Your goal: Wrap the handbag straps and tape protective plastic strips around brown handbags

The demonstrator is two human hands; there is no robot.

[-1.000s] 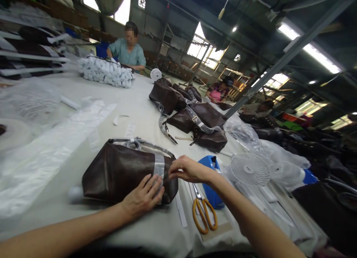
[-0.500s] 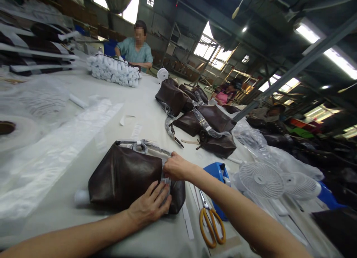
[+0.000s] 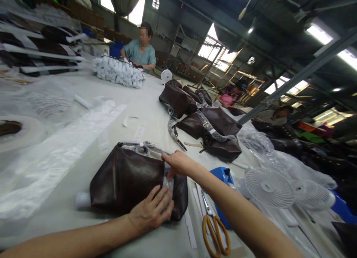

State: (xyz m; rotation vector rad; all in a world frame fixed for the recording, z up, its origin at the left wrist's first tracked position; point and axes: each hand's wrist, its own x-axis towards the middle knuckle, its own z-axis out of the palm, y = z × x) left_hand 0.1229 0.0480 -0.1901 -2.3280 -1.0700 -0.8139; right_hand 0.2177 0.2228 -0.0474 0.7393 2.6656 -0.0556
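Note:
A dark brown leather handbag point(image 3: 136, 176) lies on the table in front of me. Clear plastic film wraps the strap point(image 3: 168, 183) that crosses its right part. My left hand point(image 3: 153, 207) rests on the bag's front with fingers stretched over the lower strap. At the bag's upper edge, my right hand point(image 3: 177, 163) grips the upper part of that strap between thumb and fingers; some fingertips are hidden. A plastic-wrapped handle point(image 3: 142, 148) lies along the top of the bag. White stuffing point(image 3: 83, 199) shows at its lower left end.
Orange-handled scissors point(image 3: 213, 228) and a blue tape dispenser point(image 3: 221, 176) lie to the right, near a white fan point(image 3: 269, 187). More brown bags point(image 3: 220, 122) are piled beyond. A co-worker point(image 3: 142, 51) sits behind white bundles point(image 3: 118, 72). Plastic sheeting point(image 3: 55, 157) covers the left side.
My right hand has shifted slightly along the strap at the bag's upper edge, and its thumb now points down. My left hand stays on the bag. The view has turned slightly.

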